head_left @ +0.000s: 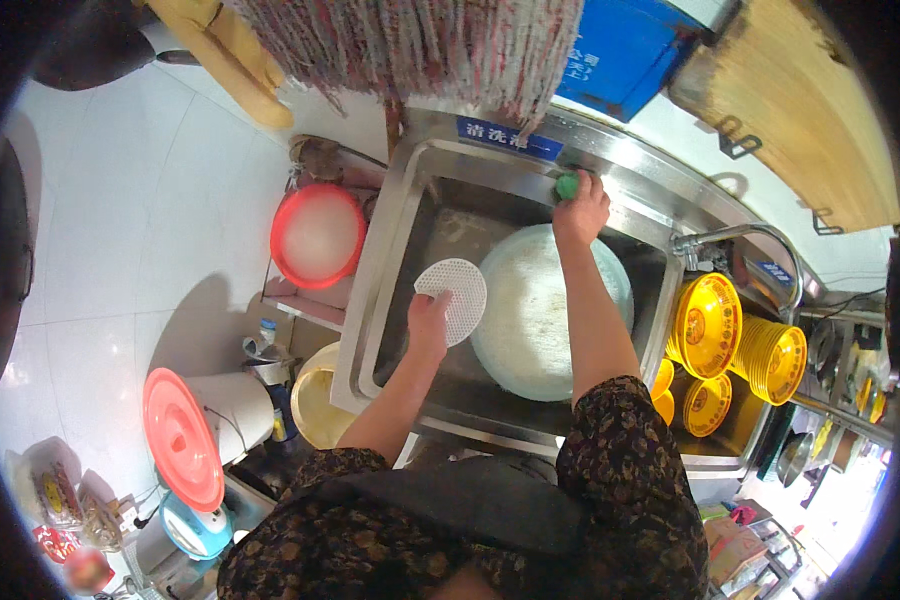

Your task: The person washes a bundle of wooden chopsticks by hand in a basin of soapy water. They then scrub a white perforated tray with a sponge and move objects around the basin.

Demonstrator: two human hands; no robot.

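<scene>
My left hand grips the edge of a round white perforated disc over the left part of a stainless steel sink. At the sink's back rim my right hand has its fingers on a green scouring pad. Below the right forearm, a large pale basin of whitish, foamy water sits in the sink and partly shows on both sides of the arm. The disc hangs beside the basin's left rim, and from this angle I cannot tell whether they touch.
Stacked yellow bowls crowd the right-hand sink, near a curved faucet. A string mop head hangs behind. On the left stand a red basin, a yellowish tub and a white bucket with a pink lid. Wooden boards hang at upper right.
</scene>
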